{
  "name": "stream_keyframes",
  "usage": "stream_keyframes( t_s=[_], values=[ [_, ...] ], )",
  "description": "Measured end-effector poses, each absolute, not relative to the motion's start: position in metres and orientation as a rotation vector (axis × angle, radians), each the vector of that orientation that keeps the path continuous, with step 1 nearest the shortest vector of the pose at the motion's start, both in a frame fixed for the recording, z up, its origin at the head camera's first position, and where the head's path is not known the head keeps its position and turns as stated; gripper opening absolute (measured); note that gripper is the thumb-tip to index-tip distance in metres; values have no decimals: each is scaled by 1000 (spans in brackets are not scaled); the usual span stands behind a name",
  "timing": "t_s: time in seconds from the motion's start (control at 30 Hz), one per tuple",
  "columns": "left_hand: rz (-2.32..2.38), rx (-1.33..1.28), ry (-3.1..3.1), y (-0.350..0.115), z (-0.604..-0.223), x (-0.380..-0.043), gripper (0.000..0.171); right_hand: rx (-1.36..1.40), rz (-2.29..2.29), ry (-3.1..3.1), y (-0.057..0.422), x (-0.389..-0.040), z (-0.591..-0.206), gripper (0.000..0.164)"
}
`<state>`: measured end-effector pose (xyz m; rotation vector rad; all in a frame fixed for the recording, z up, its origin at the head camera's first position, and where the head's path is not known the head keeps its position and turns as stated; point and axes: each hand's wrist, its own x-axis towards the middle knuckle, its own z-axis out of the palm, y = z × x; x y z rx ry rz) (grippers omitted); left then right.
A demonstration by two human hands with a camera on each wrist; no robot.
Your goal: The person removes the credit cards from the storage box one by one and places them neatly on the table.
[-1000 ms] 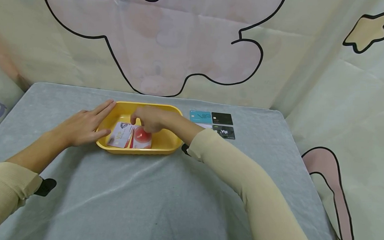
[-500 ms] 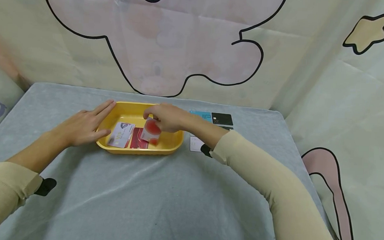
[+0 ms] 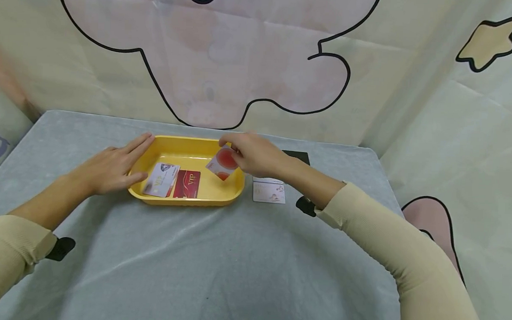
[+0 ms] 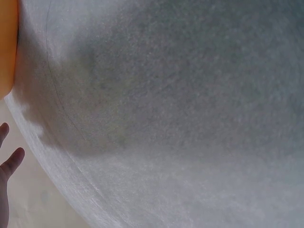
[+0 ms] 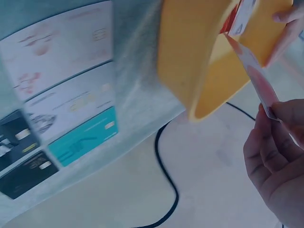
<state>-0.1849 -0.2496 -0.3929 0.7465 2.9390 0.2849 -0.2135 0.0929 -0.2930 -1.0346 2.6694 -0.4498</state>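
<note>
My right hand (image 3: 258,155) pinches a white card with red circles (image 3: 224,162) between thumb and fingers, over the right end of the yellow tray (image 3: 212,202). The right wrist view shows this card (image 5: 256,78) held by its edge, tilted. My left hand (image 3: 116,167) rests against the tray's left rim, fingers fairly straight and thumb apart. Inside the tray lie a white VIP card (image 3: 162,179) and a red VIP card (image 3: 187,184), side by side. Only some fingertips (image 4: 14,161) of the left hand show in the left wrist view.
Right of the tray, cards lie in a block on the grey cloth (image 3: 218,262): white ones (image 3: 269,192), a blue one (image 5: 84,137), and dark ones (image 5: 28,175). My right forearm partly covers them in the head view. A patterned curtain (image 3: 250,75) hangs behind the table.
My right hand has lifted the red-circled card off the red VIP card and carried it rightward and away from me. The red card is now uncovered. My left hand has stayed still.
</note>
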Motion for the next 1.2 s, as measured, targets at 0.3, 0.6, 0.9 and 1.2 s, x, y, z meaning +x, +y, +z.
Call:
stream_keyframes(
  t_s=[0.3, 0.6, 0.9, 1.2],
  values=[
    [269, 740, 2939, -248, -393, -185, 87, -746, -824, 2723, 133, -208, -294, 31],
    [271, 733, 2934, -247, -391, -184, 87, -495, -1106, 2703, 160, -202, -299, 31],
    [281, 758, 2946, -249, -393, -183, 86, -311, -1230, 2672, 186, -197, -314, 31],
    [281, 771, 2949, -249, -393, -184, 86, -236, -1276, 2694, 212, -195, -331, 30]
  ],
)
